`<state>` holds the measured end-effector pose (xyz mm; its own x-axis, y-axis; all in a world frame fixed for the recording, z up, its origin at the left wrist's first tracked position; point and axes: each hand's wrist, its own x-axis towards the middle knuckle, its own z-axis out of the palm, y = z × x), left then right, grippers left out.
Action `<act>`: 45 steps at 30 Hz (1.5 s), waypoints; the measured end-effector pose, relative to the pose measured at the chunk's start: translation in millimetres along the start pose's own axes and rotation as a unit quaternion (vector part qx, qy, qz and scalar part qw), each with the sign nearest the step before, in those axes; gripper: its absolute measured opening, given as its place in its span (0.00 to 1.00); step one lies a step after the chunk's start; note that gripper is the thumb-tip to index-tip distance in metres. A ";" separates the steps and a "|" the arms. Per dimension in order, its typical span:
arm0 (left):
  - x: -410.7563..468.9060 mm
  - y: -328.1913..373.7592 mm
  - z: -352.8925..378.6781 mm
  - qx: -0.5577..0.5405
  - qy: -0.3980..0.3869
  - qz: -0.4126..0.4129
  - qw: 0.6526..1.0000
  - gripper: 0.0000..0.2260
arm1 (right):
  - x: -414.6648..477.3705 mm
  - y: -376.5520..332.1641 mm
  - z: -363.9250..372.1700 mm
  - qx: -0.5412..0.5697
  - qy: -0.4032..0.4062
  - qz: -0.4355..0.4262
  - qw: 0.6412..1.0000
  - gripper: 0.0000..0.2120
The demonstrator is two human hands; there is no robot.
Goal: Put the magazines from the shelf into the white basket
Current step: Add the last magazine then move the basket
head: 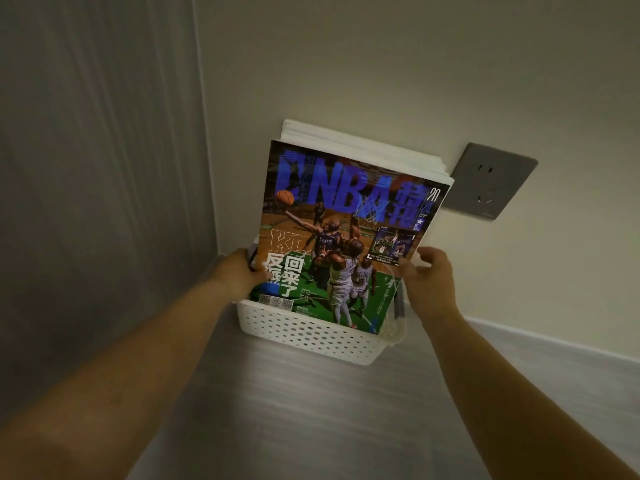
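The magazines [346, 220] are standing upright in the white basket [304, 334], so the task is looking nearly done; the left hand [239, 275] is gripping their left edge; the right hand [429, 282] is hovering loosely open beside the right edge, holding nothing; the shelf is not showing.

White perforated basket [311, 336]; blue-lettered, green-and-orange magazine cover [346, 237].

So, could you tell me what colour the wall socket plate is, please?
Dark grey: the socket shows best in the head view, right of the magazines.
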<state>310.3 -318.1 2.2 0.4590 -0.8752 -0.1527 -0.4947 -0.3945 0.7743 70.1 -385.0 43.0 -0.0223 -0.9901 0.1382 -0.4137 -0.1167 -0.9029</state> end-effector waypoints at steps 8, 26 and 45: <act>2.4 4.1 -14.5 -0.109 -0.090 -0.012 0.990 0.17 | -11.2 29.4 4.8 0.029 -0.173 0.259 0.950 0.22; -17.1 -3.8 -7.7 -0.128 0.000 -0.006 0.992 0.11 | -11.5 37.8 13.3 0.091 -0.161 0.148 0.972 0.16; -264.7 -10.4 -24.4 -0.173 0.226 -0.155 0.946 0.06 | -115.1 10.4 -36.9 0.072 -0.382 0.006 0.921 0.16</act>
<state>212.0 -75.4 49.6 0.8500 -0.4925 -0.1869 -0.0501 -0.4287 0.9021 34.8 -269.5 32.8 0.6443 -0.7499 -0.1499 -0.2911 -0.0593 -0.9549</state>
